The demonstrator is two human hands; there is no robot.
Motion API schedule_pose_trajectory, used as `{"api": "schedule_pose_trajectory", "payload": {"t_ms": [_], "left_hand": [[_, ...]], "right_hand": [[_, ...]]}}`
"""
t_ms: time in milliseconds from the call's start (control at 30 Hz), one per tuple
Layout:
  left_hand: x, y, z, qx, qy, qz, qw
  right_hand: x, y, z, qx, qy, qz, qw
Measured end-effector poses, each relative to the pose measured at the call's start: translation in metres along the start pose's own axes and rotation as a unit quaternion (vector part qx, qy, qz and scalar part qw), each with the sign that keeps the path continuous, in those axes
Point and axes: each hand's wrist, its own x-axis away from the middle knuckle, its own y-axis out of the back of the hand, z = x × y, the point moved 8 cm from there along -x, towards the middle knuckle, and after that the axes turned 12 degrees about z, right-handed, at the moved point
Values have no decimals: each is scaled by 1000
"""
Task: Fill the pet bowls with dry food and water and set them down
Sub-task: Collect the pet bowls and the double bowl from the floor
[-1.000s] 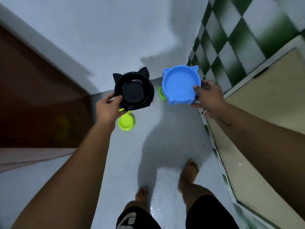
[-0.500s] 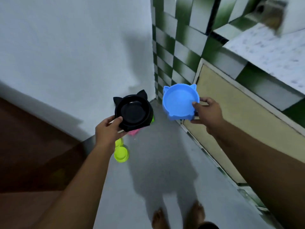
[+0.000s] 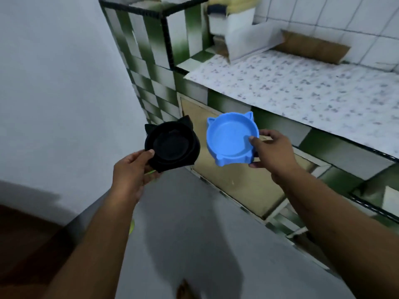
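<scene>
Standing on the grey floor [image 3: 194, 223], the person shows only a blurred bit of foot [image 3: 185, 288] at the bottom edge of the view, with both bare forearms reaching forward above it. A small yellow-green patch [image 3: 132, 226] peeks out on the floor beside the left forearm; what it is cannot be told.

The left hand [image 3: 131, 169] grips the black bowl [image 3: 172, 145] at its near rim, thumb on top and fingers curled beneath. The right hand [image 3: 274, 152] holds the blue bowl [image 3: 228, 139] by its right rim, thumb hooked over the edge into the bowl and fingers wrapped outside.

Both bowls have cat ears on the far rim, look empty, and tilt towards the camera. They hang in the air side by side, close but apart, the black one to the left. Neither rests on anything.

Behind them stands a beige cabinet door [image 3: 233, 182] framed by green-and-white checked tiles [image 3: 151, 87], under the front edge of the worktop [image 3: 302, 89]. The worktop wears a pale flowered covering. At its far left corner sits a blurred white container [image 3: 235, 33], and a brown cardboard piece [image 3: 311, 47] lies along its back edge against the white tiled wall [image 3: 345, 18]. A plain pale wall [image 3: 54, 83] fills the left.
</scene>
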Motion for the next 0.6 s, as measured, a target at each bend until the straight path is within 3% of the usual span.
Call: {"api": "schedule_pose_trajectory", "payload": {"t_ms": [233, 600], "left_hand": [[70, -120, 15, -16, -5, 78, 997], [158, -389, 83, -64, 31, 275, 959]], "right_hand": [[75, 150, 1, -26, 31, -81, 996], [214, 420, -51, -68, 12, -283, 957]]}}
